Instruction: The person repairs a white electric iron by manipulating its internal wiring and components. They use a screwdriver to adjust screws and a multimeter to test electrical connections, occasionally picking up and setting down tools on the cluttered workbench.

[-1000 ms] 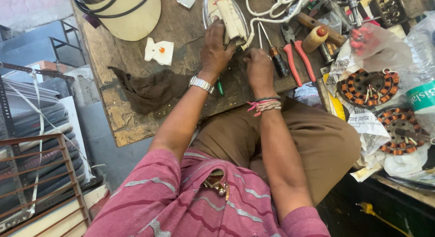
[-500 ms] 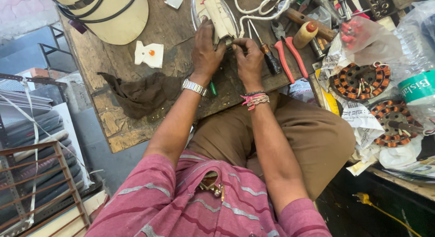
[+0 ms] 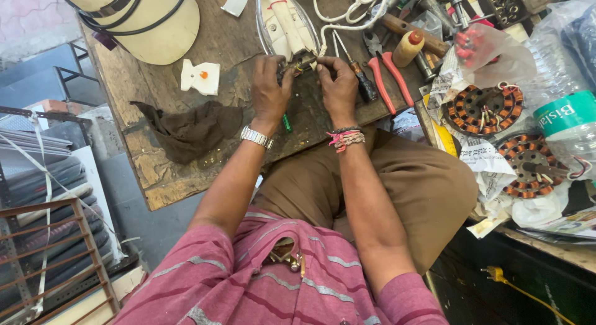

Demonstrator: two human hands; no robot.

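Observation:
Both hands meet at the lower end of a white plastic appliance part that lies on a worn wooden workbench. My left hand, with a metal watch at the wrist, grips that end from the left. My right hand, with thread bands at the wrist, pinches small wires and a connector at the same spot. A green-handled tool lies just below my left hand.
Red-handled pliers, a screwdriver, a small bottle and white cable lie right of the hands. Copper-wound motor stators and a plastic bottle sit at far right. A dark rag, white bracket and cream fan housing lie left.
The hands came together on the end of the white part over the last second; the right hand moved up and left to the wires. The view shifted slightly.

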